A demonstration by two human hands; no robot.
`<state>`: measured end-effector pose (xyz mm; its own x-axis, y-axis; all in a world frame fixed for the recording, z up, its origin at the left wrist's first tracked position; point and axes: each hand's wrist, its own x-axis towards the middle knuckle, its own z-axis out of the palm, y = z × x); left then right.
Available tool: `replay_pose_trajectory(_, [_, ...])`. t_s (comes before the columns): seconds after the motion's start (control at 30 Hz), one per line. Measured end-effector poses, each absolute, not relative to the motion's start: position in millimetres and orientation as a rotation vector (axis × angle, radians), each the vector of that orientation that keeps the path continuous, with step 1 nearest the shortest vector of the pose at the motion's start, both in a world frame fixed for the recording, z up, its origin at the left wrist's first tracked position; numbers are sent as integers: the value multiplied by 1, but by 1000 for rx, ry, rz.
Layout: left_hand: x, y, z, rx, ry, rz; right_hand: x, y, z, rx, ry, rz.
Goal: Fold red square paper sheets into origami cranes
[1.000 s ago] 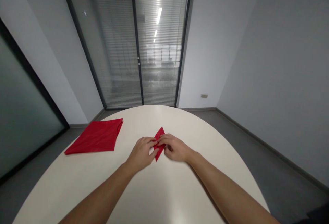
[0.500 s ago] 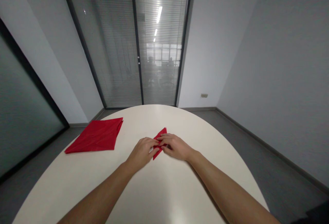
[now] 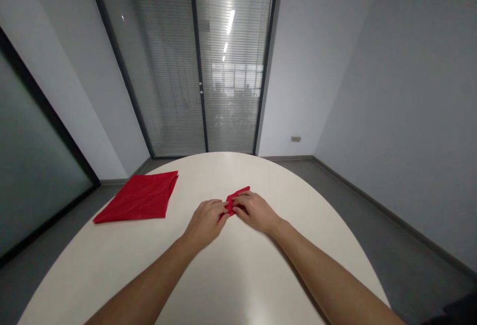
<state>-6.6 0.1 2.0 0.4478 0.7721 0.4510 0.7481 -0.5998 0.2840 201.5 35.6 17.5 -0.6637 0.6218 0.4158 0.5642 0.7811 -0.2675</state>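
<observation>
A small folded piece of red paper [image 3: 238, 194] lies on the white round table [image 3: 231, 275] in front of me. My left hand [image 3: 204, 223] has its fingers curled and pinches the paper's near left end. My right hand [image 3: 254, 210] lies over the paper's middle with its fingertips pressed down on it. Only the far right tip and a bit between the hands show; the remainder is hidden under my fingers.
A stack of larger red paper sheets [image 3: 139, 198] lies on the table at the far left. The table's curved edge runs close behind the hands. Beyond stand glass doors with blinds [image 3: 201, 66] and grey walls.
The small red paper has turned clockwise, from nearly upright to lying almost sideways, its far tip now pointing right. Both hands shifted slightly with it and kept hold.
</observation>
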Motion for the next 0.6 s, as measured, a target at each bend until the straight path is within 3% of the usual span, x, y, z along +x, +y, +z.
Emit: replay_pose_trajectory(0.6, [-7, -2, 3, 2591, 1527, 814, 206, 43, 6, -1001, -2368, 244])
